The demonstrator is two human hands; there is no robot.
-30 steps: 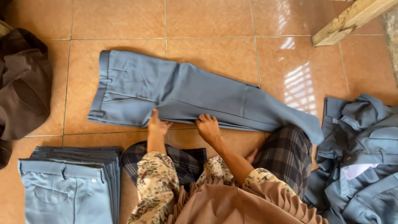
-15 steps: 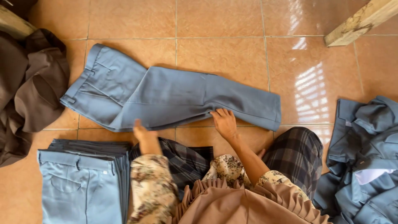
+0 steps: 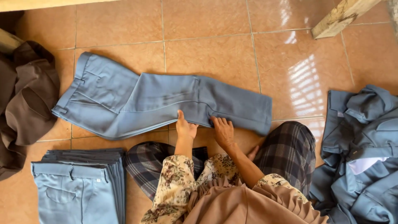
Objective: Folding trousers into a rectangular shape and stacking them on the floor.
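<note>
The tiled floor (image 3: 215,54), laid in glossy orange-brown squares, fills the frame, with a patch of light reflected at the right of centre. Across the middle lies 1 pair of blue-grey trousers (image 3: 137,101), spread flat, its waistband toward the upper left and the leg end folded back on itself at the right, so the far end makes a blunt doubled edge. At the right edge of the frame sits a loose heap of blue-grey garments (image 3: 365,157), crumpled and unfolded. At the left edge a pile of dark brown cloth (image 3: 25,99) lies bunched up. In the lower left corner stands a neat stack of folded trousers (image 3: 78,186), the top pair light blue with darker ones beneath it. A wooden beam (image 3: 344,14) slants into the upper right corner.

At the bottom centre the person sits with legs in a dark checked cloth, sleeves in a floral print. The left hand (image 3: 185,126) rests on the near edge of the spread trousers, fingers closed lightly over the fabric edge with the thumb up. The right hand (image 3: 224,129), just beside it, lies flat, fingers spread open and pressing down on the same edge.
</note>
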